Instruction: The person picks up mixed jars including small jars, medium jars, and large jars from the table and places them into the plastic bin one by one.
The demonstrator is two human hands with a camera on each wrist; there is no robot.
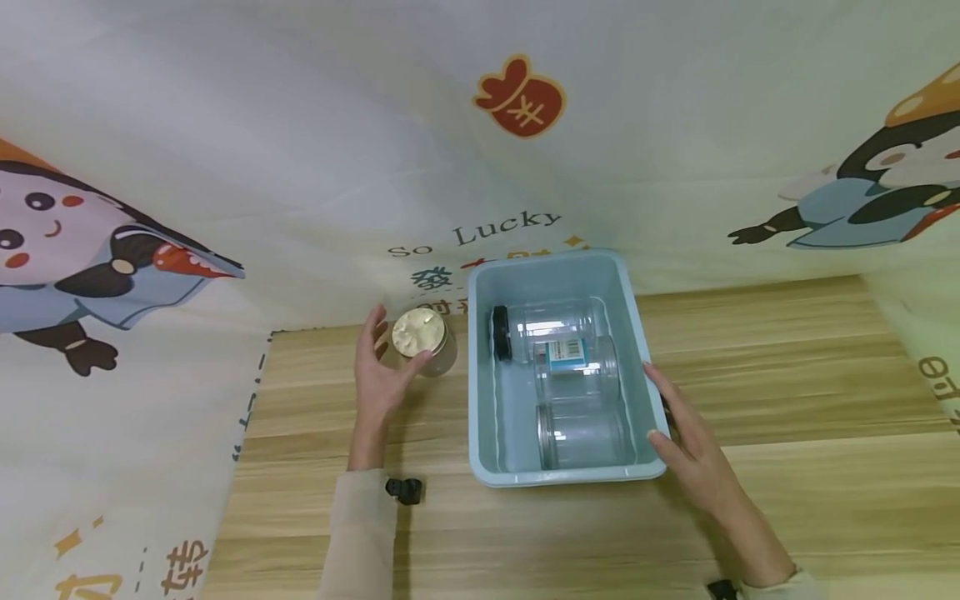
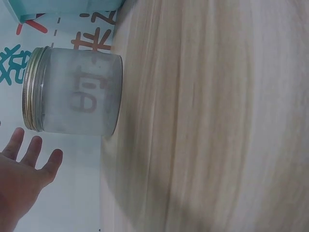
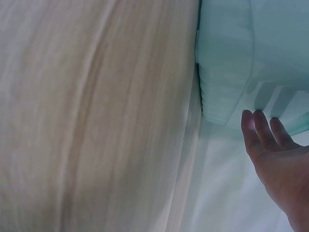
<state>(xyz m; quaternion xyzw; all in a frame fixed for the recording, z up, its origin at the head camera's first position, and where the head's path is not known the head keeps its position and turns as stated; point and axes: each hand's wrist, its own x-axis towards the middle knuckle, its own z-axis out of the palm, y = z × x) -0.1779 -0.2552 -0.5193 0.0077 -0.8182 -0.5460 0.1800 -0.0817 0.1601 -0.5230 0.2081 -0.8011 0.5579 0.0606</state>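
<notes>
A frosted glass jar (image 1: 423, 340) with a gold lid stands on the wooden table (image 1: 787, 375), left of a light blue plastic bin (image 1: 480, 375). My left hand (image 1: 388, 354) is open beside the jar, fingers straight. In the left wrist view a gap shows between the left hand (image 2: 29, 164) and the jar (image 2: 77, 92). My right hand (image 1: 667, 404) lies with straight fingers along the bin's right wall, thumb near its front right corner. The right wrist view shows the right hand's fingertips (image 3: 263, 125) at the bin's (image 3: 231, 58) ribbed side. Three clear jars lie in the bin, one with a black lid (image 1: 500, 332).
A printed cloth backdrop (image 1: 300, 150) hangs behind the table and drapes down its left side (image 1: 112, 467). Bare wood extends right of the bin and along the front edge. A small black clip (image 1: 405, 490) sits by my left wrist.
</notes>
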